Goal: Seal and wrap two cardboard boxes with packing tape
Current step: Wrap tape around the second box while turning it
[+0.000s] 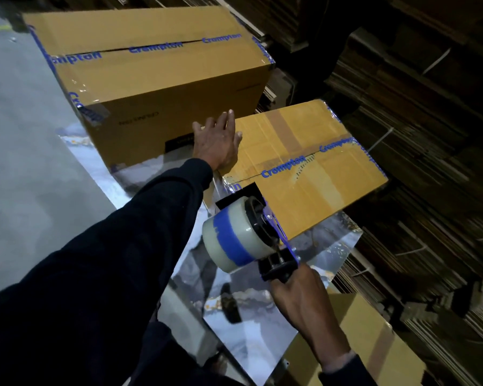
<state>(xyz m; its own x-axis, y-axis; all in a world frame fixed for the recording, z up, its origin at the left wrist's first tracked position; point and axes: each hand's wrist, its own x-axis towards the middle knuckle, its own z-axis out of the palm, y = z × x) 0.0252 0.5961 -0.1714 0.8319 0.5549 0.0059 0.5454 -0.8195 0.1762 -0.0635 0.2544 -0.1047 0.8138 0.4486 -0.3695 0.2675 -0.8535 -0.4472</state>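
Two brown cardboard boxes stand on a glossy marbled table top (262,324). The large box (162,79) sits at the back left, with blue printed tape along its seam and edges. In front of it to the right lies the smaller box (318,174), also carrying printed tape across its top. My left hand (218,143) presses flat on the smaller box's left top edge, fingers straight. My right hand (304,293) grips the handle of a tape dispenser (251,238). Its roll of clear and blue tape hangs just off the smaller box's near corner.
Stacks of flattened cardboard (418,129) fill the dark right side and the back. Another brown carton (374,355) lies at the lower right below the table edge. Grey floor (20,140) runs along the left.
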